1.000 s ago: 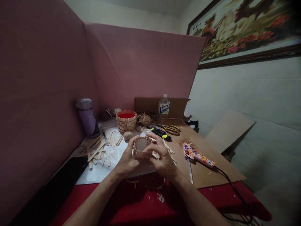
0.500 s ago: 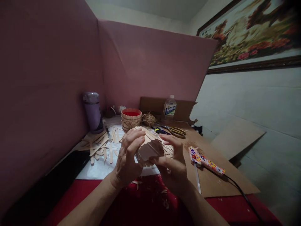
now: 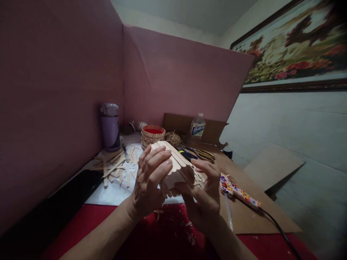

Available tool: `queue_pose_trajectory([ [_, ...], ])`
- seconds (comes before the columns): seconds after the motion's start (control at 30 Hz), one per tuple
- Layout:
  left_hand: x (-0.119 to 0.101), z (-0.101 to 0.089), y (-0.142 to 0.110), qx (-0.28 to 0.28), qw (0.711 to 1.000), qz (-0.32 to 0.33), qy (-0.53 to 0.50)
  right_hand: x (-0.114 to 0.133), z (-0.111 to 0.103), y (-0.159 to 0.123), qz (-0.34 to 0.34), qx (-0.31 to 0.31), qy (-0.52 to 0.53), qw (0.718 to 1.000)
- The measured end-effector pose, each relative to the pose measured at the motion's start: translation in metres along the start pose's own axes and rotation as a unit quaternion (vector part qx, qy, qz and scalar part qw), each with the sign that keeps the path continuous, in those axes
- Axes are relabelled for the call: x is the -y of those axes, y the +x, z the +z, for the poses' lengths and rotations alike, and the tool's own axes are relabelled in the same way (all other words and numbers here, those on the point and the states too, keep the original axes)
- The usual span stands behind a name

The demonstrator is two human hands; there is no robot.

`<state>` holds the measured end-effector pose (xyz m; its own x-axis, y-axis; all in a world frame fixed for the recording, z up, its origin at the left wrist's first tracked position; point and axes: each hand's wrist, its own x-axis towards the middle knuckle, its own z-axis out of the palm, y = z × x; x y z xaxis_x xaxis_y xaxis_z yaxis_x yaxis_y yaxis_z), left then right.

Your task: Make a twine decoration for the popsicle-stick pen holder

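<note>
Head view: the cup (image 3: pixel 176 157), a tube of flat wooden slats, is held up in mid-picture, above the near part of the white paper (image 3: pixel 107 195) and the red cloth (image 3: pixel 105 227), nearer than the pot (image 3: pixel 153 140) with the red inside; it looks light and stiff, dry rather than slippery, but probably fragile along the joints between slats, where a hard squeeze could split one loose; the broad outer wall seems the best hold, with spread fingers, and the scalloped rim the worst.

Its slats run from far left to near right, sloping down toward the wearer; its long axis appears to follow them, though foreshortening makes the true length hard to judge; the mouth faces the wearer and somewhat right, with a pale inner surface showing; the far end is hidden.

The left hand (image 3: pixel 150 178) is clasped on the cup, fingers lying across the upper slats; the right hand (image 3: pixel 204 193) is curved at the mouth, thumb by the lower rim and fingers near the right side; whether it grips, I cannot tell; loose sticks (image 3: pixel 112 167) lie left of the hands; the glue gun (image 3: pixel 240 191) lies right.
</note>
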<state>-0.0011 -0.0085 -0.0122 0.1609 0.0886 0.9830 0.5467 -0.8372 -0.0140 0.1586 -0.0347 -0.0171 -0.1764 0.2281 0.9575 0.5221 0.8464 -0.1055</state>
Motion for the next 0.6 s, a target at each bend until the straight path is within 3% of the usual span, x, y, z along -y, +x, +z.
queue_pose_trajectory([
  [0.13,0.0,0.0005,0.0011,-0.011,0.999,0.029,0.007,-0.002,0.0007,-0.001,-0.021,-0.014,0.004,1.0],
  [0.3,-0.0005,0.0019,0.0,-0.013,1.0,0.008,0.003,-0.0023,0.0007,-0.0027,-0.019,-0.017,0.001,1.0],
  [0.47,-0.0022,0.0057,-0.0032,0.003,0.997,-0.037,-0.066,0.0008,-0.0004,-0.0021,0.003,-0.01,-0.005,1.0],
  [0.6,-0.0079,0.0095,-0.0057,0.012,0.985,-0.113,-0.13,0.0015,-0.0015,-0.0015,0.027,-0.01,-0.009,1.0],
])
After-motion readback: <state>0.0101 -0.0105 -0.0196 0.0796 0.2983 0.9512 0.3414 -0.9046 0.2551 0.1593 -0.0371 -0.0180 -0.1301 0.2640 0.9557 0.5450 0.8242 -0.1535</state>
